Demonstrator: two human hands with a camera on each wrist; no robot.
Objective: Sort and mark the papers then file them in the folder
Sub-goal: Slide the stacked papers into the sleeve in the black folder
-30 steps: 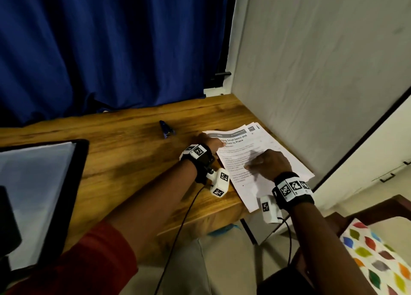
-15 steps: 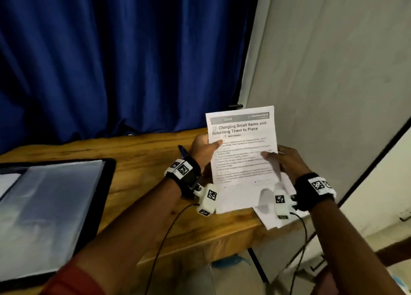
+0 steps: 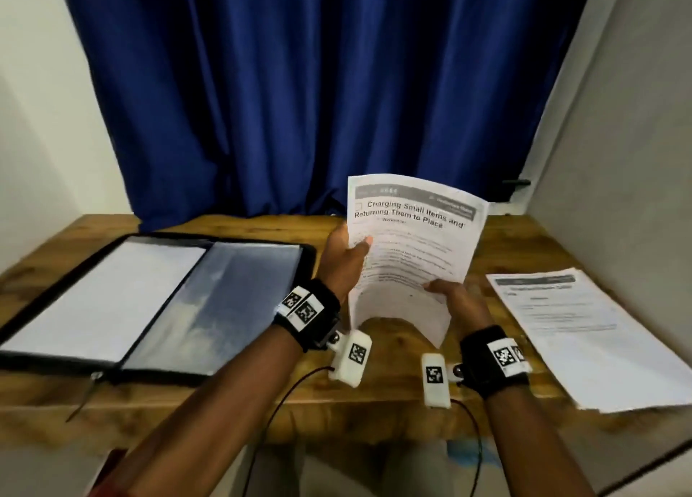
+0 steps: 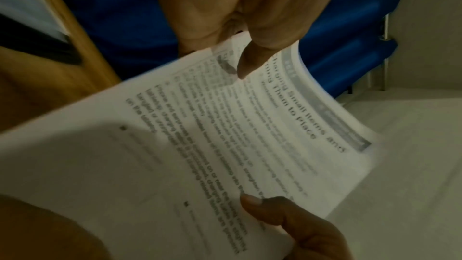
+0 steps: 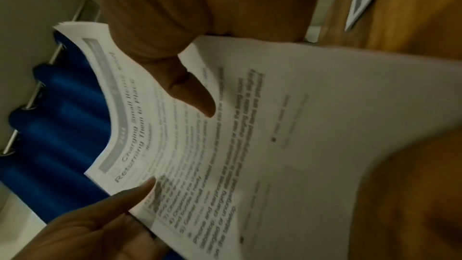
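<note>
A printed paper [image 3: 412,249] headed "Charging Small Items and Returning Them to Place" is held upright above the middle of the wooden table [image 3: 374,403], its lower part curling. My left hand [image 3: 355,247] pinches its left edge, thumb on the printed face [image 4: 250,62]. My right hand [image 3: 441,289] pinches its lower right part, thumb on the print [image 5: 195,94]. The black folder [image 3: 310,256] lies open at the left, with a white sheet [image 3: 105,298] in its left half and a clear sleeve [image 3: 228,301] on its right half. More printed papers [image 3: 588,335] lie flat at the right.
A blue curtain [image 3: 299,84] hangs behind the table. A grey wall panel [image 3: 636,159] stands close on the right, beside the paper pile. Bare wood shows between the folder and the pile, under my wrists.
The top paper has been lifted off the pile and carried left to the table's middle, held in both hands. The view has swung left, so the open folder now shows.
</note>
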